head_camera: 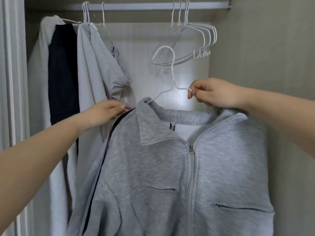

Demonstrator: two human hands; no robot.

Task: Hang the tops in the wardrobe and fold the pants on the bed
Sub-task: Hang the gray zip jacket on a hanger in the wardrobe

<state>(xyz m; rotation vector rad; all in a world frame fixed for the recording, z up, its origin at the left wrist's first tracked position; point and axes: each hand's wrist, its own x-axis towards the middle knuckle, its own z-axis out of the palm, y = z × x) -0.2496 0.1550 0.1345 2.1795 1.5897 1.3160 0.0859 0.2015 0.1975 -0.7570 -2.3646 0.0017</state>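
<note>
With your right hand [215,93] pinching the white wire hanger's [172,77] bare arm and your left hand [106,113] gripping the grey zip-front fleece jacket's [179,167] shoulder below the wardrobe rail [136,6], the half-threaded jacket may slide off.

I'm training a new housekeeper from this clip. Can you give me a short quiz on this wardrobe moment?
1. True or false: the white wire hanger carrying the grey zip jacket is already hooked on the wardrobe rail.
2. Which hand pinches the hanger's wire arm? A) left hand B) right hand
3. Fill in: the bare hangers hang toward the ____ end of the rail.

Key: 1 false, its hook is below the rail; 2 B, the left hand holds the jacket's shoulder; 3 right.
</note>
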